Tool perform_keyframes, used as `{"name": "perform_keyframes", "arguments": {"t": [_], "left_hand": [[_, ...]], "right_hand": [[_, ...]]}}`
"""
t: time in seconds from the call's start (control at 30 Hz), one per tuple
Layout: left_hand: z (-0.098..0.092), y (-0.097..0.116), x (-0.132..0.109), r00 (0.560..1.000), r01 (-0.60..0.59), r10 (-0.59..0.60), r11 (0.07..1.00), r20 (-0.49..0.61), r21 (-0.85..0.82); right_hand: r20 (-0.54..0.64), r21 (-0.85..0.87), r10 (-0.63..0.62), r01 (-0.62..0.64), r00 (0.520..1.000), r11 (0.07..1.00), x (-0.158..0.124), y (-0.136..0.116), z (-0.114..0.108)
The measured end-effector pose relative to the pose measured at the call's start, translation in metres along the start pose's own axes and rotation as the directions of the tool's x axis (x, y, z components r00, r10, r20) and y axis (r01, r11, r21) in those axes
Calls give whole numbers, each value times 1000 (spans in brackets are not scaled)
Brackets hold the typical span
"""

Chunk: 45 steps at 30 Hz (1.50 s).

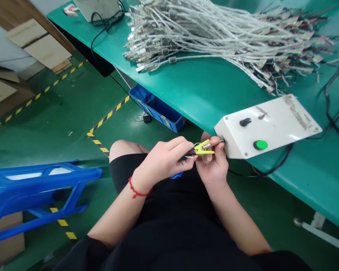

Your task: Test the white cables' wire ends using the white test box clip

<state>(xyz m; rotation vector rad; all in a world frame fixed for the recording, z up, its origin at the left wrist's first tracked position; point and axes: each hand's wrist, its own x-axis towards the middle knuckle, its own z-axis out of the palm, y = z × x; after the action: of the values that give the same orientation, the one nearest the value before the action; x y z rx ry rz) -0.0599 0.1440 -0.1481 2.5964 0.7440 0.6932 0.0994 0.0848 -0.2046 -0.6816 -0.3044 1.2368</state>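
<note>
**Hands.** My left hand is closed around thin red and black wires running into a yellow clip, with a red string bracelet on the wrist. My right hand is closed in a pinch just beside the clip, at a small metal connector. The clip sits between both hands at 12 o'clock, by the near end of a white box. Whether the clip touches the connector, I cannot tell.

**Tabletop.** One green tabletop runs from 11 to 3 o'clock.
- 12 to 2 o'clock: a large heap of braided silver cables with flat plugs and red and black wire ends.
- 2 o'clock: the white box, tilted, with a black knob and a green button.
- 3 o'clock: loose black cords.
- 11 o'clock: a second pale box.

**Room.** Green floor with yellow-and-black tape.
- 11 o'clock, under the tabletop edge: a blue crate.
- 9 o'clock: a blue plastic frame.
- 10 o'clock: cardboard boxes.
- 6 o'clock: my black shorts and bare knee.
</note>
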Motion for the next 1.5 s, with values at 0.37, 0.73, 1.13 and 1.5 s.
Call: {"name": "perform_keyframes", "arguments": {"t": [0.37,0.73,1.13,1.5], "left_hand": [[-9,-3,7,995,68,-44,949,86,-308],[-5,0,5,969,243,-188,832,160,-499],[3,-1,1,923,385,-281,657,263,-648],[9,-2,-4,883,463,-326,480,338,-745]], "right_hand": [[-36,116,-34,37,999,993,-2,2,12],[-119,139,12,4,993,990,0,2,16],[-172,220,104,-64,980,973,-2,2,17],[-194,265,141,-87,971,960,-3,1,21]]}}
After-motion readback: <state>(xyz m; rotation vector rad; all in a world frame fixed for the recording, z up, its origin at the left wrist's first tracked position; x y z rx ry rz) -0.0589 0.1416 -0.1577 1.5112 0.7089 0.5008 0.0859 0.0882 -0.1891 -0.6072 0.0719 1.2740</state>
